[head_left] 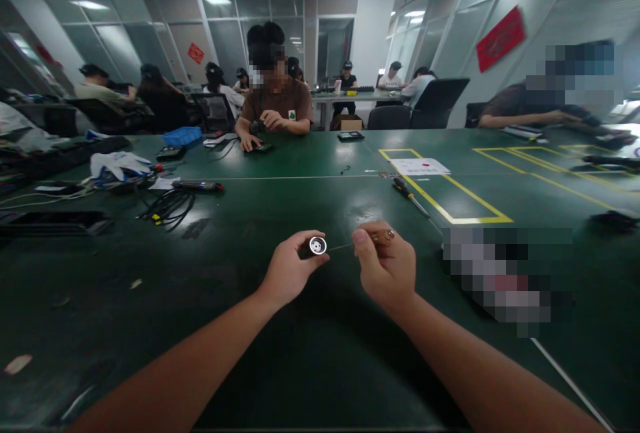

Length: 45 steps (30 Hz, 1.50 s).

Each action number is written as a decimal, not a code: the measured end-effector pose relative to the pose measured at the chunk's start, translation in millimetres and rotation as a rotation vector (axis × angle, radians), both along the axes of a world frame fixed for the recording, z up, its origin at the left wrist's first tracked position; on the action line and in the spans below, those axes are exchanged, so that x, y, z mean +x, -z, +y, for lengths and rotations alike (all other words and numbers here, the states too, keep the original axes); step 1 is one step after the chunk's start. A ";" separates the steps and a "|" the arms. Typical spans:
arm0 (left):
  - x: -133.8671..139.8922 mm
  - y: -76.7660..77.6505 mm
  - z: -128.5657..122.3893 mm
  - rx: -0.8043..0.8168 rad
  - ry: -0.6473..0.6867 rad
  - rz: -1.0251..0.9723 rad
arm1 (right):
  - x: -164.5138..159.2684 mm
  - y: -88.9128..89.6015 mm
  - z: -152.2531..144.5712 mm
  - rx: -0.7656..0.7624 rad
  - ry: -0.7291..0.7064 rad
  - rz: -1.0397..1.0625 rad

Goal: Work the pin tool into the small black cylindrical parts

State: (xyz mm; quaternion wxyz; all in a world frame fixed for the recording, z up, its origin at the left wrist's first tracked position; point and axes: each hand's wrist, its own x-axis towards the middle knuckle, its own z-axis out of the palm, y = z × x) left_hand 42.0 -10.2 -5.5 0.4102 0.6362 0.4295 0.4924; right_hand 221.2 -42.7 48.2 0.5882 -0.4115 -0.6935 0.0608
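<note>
My left hand [293, 266] grips a small dark cylindrical part [318, 246] between thumb and fingers. Its round end, with a white ring and small details inside, faces me. Closed in a pinch, my right hand [385, 266] holds a thin tool [341, 247] with a slim metal shaft and a brownish handle; its exact kind is hard to make out. The shaft points left, its tip close to the side of the cylindrical part; whether they touch, I cannot tell. Both hands are above the green table [240, 366].
Beyond my right hand lies a black-and-yellow screwdriver [410, 196], near a blurred-out object [500, 280]. Black cables [170, 210], a pen-like tool [197, 186] and white gloves [120, 166] lie at left. A person [277, 96] works across the table; a blue basket [182, 136] stands nearby.
</note>
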 end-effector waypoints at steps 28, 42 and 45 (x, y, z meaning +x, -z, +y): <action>-15.2 2.9 -0.8 0.285 -0.061 0.214 | -7.8 -2.6 -0.6 -0.079 -0.140 -0.265; -16.8 1.4 1.7 0.257 -0.096 0.210 | -6.6 -1.2 -1.1 -0.055 -0.116 -0.259; -16.9 0.5 0.6 0.275 -0.082 0.207 | -7.5 -1.7 -0.9 -0.052 -0.149 -0.298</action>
